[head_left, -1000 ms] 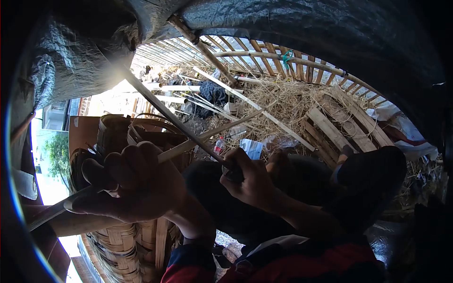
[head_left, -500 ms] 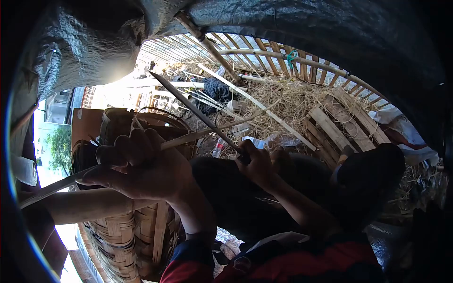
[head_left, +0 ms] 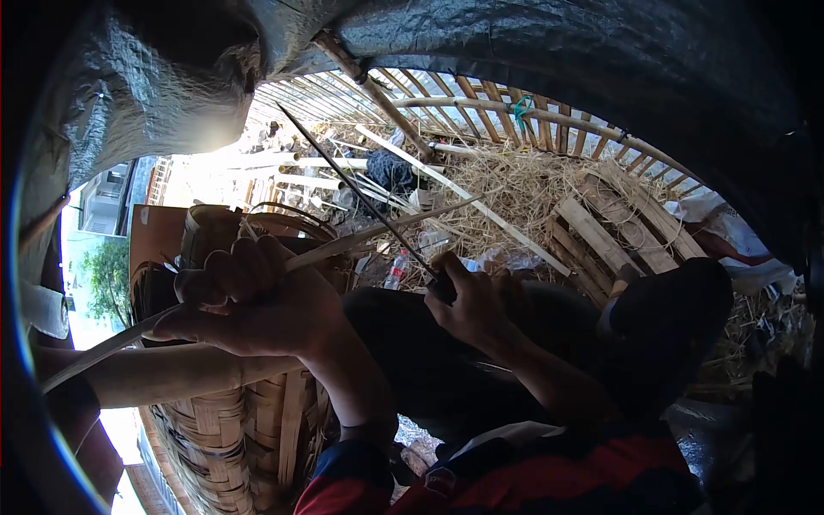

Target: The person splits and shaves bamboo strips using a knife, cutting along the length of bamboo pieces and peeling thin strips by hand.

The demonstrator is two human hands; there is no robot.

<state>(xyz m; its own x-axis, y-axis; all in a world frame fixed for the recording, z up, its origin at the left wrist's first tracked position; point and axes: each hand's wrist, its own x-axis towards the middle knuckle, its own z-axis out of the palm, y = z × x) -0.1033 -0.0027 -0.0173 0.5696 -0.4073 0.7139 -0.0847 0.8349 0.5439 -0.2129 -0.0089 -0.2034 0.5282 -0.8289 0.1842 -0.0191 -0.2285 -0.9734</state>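
A long pale bamboo strip [head_left: 369,233] slants across the view, its lower left end running to the left edge. My left hand [head_left: 266,300] is closed around its middle, thumb toward the left. In my right hand [head_left: 472,305] is the dark handle of a long knife, gripped in a fist. The knife's narrow blade [head_left: 339,172] points up and left and crosses the strip right of my left hand. Whether blade and strip touch is hard to tell.
A woven bamboo basket [head_left: 215,429] stands below my left hand, beside a thick bamboo pole [head_left: 172,376]. Straw [head_left: 532,189], wooden boards [head_left: 601,232] and a plastic bottle [head_left: 396,270] lie beyond my legs. A slatted bamboo fence [head_left: 489,112] and dark sheeting [head_left: 549,39] enclose the place.
The strip's right end has shifted left and slightly down. The knife has turned, so its blade looks thinner, and its tip is higher. Both hands keep their hold.
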